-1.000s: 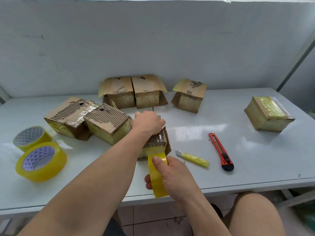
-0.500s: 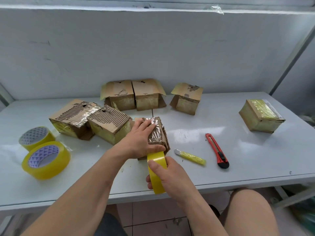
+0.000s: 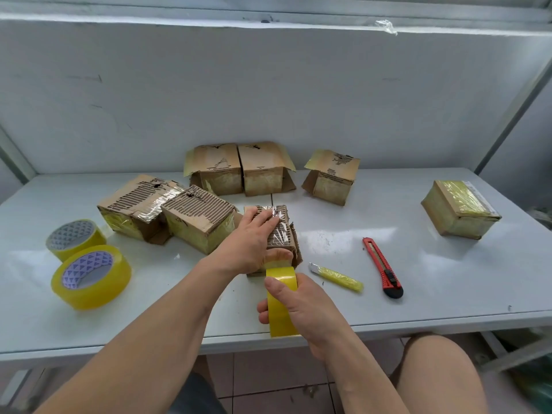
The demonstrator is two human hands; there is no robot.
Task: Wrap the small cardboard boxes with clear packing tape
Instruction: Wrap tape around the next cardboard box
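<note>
A small cardboard box sits mid-table, near the front edge. The left hand presses flat on it, apparently steadying it, while the right hand grips a yellowish tape roll just below, likely pulling tape taut.

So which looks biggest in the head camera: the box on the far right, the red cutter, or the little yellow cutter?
Largest to smallest, as they look:
1. Box on the far right
2. Red cutter
3. Yellow cutter
The box sits farther back, yet looks biggest.

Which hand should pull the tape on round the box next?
Probably the right hand: it already grips the tape roll at the box. The left hand lies flat on top, steadying it.
</note>
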